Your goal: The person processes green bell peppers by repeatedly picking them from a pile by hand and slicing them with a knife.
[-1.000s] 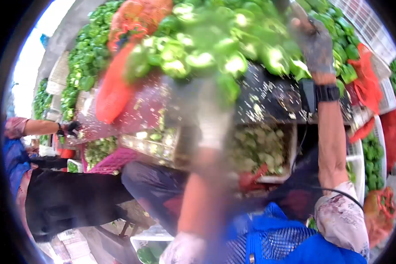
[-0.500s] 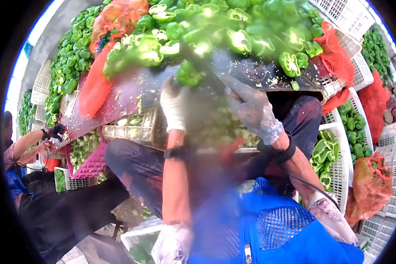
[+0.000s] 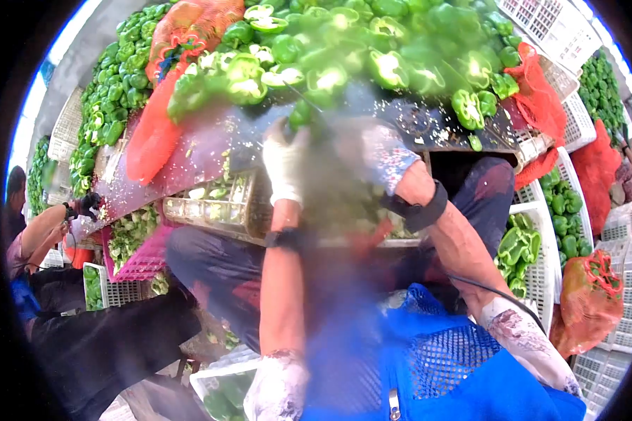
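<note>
My left hand (image 3: 285, 158), in a white glove, grips a green bell pepper (image 3: 300, 116) at the near edge of the dark work board. Close by on its right is my right hand (image 3: 379, 151), in a patterned glove and partly lost in a blurred smear on the lens. It is closed on a knife (image 3: 304, 97), whose thin dark blade shows edge-on beside the pepper. The knife's handle is hidden. Past both hands lies a heap of halved and whole green peppers (image 3: 390, 69). White seeds dot the board (image 3: 418, 116).
Below the board stands a crate (image 3: 211, 210) with pepper scraps, near a pink basket (image 3: 144, 256). Red mesh bags (image 3: 151, 140) lie left and right. White crates of peppers (image 3: 541, 256) stand at my right. Another person's arm (image 3: 42, 228) is at the far left.
My right hand has moved left and turned inward, close to my left hand. The knife blade has swung from broadside to edge-on. The left hand still holds the pepper.
</note>
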A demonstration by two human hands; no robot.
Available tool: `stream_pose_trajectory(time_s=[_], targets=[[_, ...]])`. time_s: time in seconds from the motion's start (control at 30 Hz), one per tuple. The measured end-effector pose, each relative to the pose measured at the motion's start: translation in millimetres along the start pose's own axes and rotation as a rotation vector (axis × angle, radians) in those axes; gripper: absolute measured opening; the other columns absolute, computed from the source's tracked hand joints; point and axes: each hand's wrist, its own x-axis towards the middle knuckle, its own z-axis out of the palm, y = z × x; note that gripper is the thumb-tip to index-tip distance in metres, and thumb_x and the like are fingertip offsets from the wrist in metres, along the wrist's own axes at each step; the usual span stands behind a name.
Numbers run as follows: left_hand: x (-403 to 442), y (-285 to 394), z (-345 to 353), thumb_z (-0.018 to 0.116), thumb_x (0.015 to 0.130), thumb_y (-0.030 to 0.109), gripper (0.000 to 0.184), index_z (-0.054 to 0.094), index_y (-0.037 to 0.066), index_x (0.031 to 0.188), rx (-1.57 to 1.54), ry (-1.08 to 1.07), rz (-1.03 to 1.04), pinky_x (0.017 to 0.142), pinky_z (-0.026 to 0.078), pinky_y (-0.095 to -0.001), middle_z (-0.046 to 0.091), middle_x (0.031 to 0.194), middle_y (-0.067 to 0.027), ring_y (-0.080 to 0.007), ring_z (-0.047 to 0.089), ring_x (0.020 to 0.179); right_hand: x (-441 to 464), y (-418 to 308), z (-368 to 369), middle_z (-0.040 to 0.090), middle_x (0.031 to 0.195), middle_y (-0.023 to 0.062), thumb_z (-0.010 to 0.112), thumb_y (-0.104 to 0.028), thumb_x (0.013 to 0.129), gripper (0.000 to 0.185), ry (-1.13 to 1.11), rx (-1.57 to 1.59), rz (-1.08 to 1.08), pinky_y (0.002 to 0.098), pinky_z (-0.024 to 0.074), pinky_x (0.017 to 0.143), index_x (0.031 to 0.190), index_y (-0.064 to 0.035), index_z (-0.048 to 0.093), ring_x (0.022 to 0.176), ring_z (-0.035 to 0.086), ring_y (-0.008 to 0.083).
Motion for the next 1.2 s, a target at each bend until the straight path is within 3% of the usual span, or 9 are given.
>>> stream_pose_trajectory(time_s=[0.2, 0.33, 0.5, 0.73, 0.77, 0.87, 0.93, 1.03, 1.2], targets=[[7.0, 32.5, 24.3, 0.079, 0.069, 0.015, 0.069, 0.049, 0.009, 0.130, 0.556, 0.011, 0.458, 0.092, 0.048, -0.0484, 0.053, 0.122, -0.0209, -0.0420, 0.056, 0.105, 15.2, -28.6, -28.9, 0.066, 0.096, 0.0236, 0.062, -0.016, 0.084, 0.028, 0.028, 0.002, 0.152, 0.0477, 0.0549, 0.076, 0.108, -0.0012, 0.062, 0.086, 0.066, 0.0413], [24.4, 24.5, 27.5, 0.076, 0.070, 0.016, 0.058, 0.052, 0.007, 0.123, 0.663, 0.006, 0.325, 0.089, 0.050, -0.0465, 0.055, 0.114, -0.0211, -0.0421, 0.057, 0.103, 22.0, -31.3, -33.2, 0.067, 0.090, 0.0223, 0.059, -0.016, 0.085, 0.022, -0.024, -0.098, 0.142, 0.0470, 0.0556, 0.074, 0.103, -0.0025, 0.061, 0.083, 0.067, 0.0392], [47.5, 1.3, -7.7, 0.078, 0.063, 0.015, 0.064, 0.053, 0.006, 0.122, 0.621, 0.039, 0.302, 0.088, 0.052, -0.0439, 0.057, 0.112, -0.0222, -0.0400, 0.060, 0.099, 10.9, -5.4, -37.4, 0.067, 0.085, 0.0217, 0.049, -0.014, 0.089, 0.052, -0.047, -0.096, 0.072, 0.0497, 0.0525, 0.070, 0.141, -0.0145, 0.050, 0.079, 0.066, 0.0382], [99.5, -16.3, -90.1, 0.086, 0.067, 0.012, 0.061, 0.057, -0.001, 0.119, 0.737, 0.178, 0.202, 0.082, 0.054, -0.0317, 0.066, 0.099, -0.0099, -0.0196, 0.064, 0.090, 7.8, -11.7, -50.1, 0.066, 0.086, 0.0199, 0.058, -0.016, 0.089, 0.048, -0.013, -0.034, 0.205, 0.0458, 0.0534, 0.071, 0.137, -0.0152, 0.055, 0.080, 0.065, 0.0370], [124.3, -40.6, -112.8, 0.087, 0.067, 0.016, 0.064, 0.058, -0.002, 0.122, 0.444, -0.024, -0.012, 0.087, 0.052, -0.0337, 0.066, 0.106, -0.0129, -0.0227, 0.064, 0.095, 5.5, -12.5, -51.5, 0.066, 0.085, 0.0197, 0.059, -0.016, 0.089, 0.049, 0.002, 0.002, 0.211, 0.0455, 0.0535, 0.070, 0.138, -0.0152, 0.055, 0.078, 0.065, 0.0370], [156.7, -20.5, -133.0, 0.086, 0.071, 0.020, 0.068, 0.057, -0.002, 0.128, 0.705, 0.274, 0.212, 0.095, 0.048, -0.0349, 0.065, 0.120, -0.0158, -0.0251, 0.062, 0.108, 6.8, -22.0, -56.0, 0.063, 0.082, 0.0165, 0.064, -0.013, 0.086, 0.055, -0.004, -0.061, 0.195, 0.0427, 0.0527, 0.060, 0.139, -0.0159, 0.054, 0.068, 0.063, 0.0349], [194.2, -6.4, -137.8, 0.083, 0.076, 0.025, 0.061, 0.059, -0.001, 0.126, 0.413, 0.205, 0.301, 0.097, 0.047, -0.0371, 0.065, 0.121, -0.0176, -0.0283, 0.062, 0.110, 5.2, -29.0, -51.3, 0.049, 0.065, 0.0012, 0.058, -0.011, 0.086, 0.071, -0.060, -0.337, 0.090, 0.0305, 0.0415, 0.043, 0.152, -0.0106, 0.035, 0.054, 0.050, 0.0145], [261.4, -7.8, -144.2, 0.077, 0.082, 0.037, 0.063, 0.057, 0.004, 0.132, 0.794, 0.211, 0.172, 0.099, 0.046, -0.0393, 0.062, 0.126, -0.0233, -0.0354, 0.060, 0.116, -9.0, -17.4, -25.4, 0.042, 0.067, -0.0022, 0.059, -0.016, 0.084, 0.074, -0.114, -0.591, -0.097, 0.0281, 0.0334, 0.041, 0.151, -0.0010, 0.031, 0.055, 0.044, 0.0113], [338.3, -29.0, -144.5, 0.078, 0.080, 0.034, 0.073, 0.051, 0.002, 0.140, 0.643, -0.039, -0.104, 0.096, 0.047, -0.0328, 0.063, 0.130, -0.0155, -0.0232, 0.060, 0.116, 2.9, -35.4, -47.9, 0.055, 0.078, 0.0111, 0.070, -0.015, 0.083, 0.067, -0.284, -0.217, 0.245, 0.0402, 0.0507, 0.056, 0.146, -0.0197, 0.048, 0.062, 0.059, 0.0289]])
